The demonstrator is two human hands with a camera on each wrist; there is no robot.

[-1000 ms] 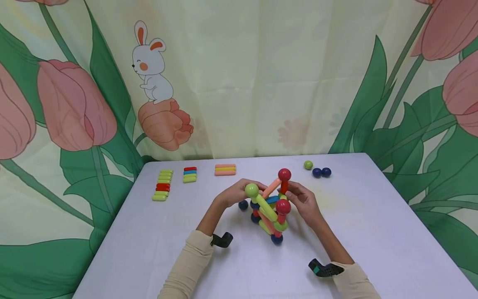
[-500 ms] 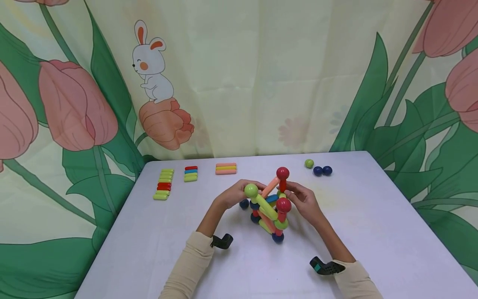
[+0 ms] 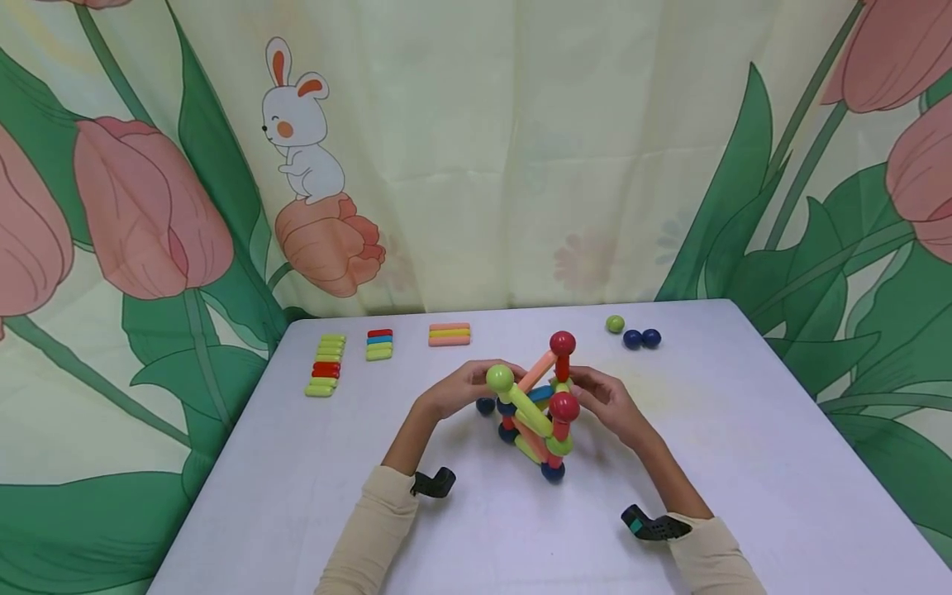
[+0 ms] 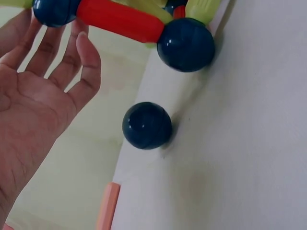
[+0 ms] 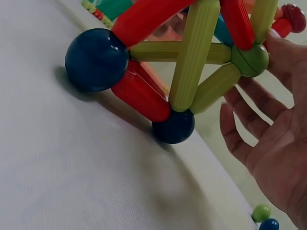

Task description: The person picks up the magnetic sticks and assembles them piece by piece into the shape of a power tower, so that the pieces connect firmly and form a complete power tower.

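A magnetic stick-and-ball model (image 3: 531, 411) stands mid-table, built of coloured rods and balls. Red balls top its right side and a green ball (image 3: 500, 378) its left. My left hand (image 3: 467, 388) is at the model's far left; in the left wrist view its thumb and fingers hold it around an upper blue ball (image 4: 55, 10). At the right, my right hand (image 3: 608, 406) pinches near a green ball (image 5: 250, 60), thumb on one side and fingers behind. The model hides some fingertips in the head view. Its lower blue balls, such as one (image 5: 173, 127), rest on the table.
A loose blue ball (image 3: 485, 406) lies just left of the model. Short rods (image 3: 326, 364) are lined up at back left, beside further small groups of rods (image 3: 449, 335). One green ball (image 3: 615, 324) and two blue balls (image 3: 642, 339) lie at back right.
Both hands have shifted very slightly, the left wrist outward to the left and the right hand a little downward. The model stays almost in place.
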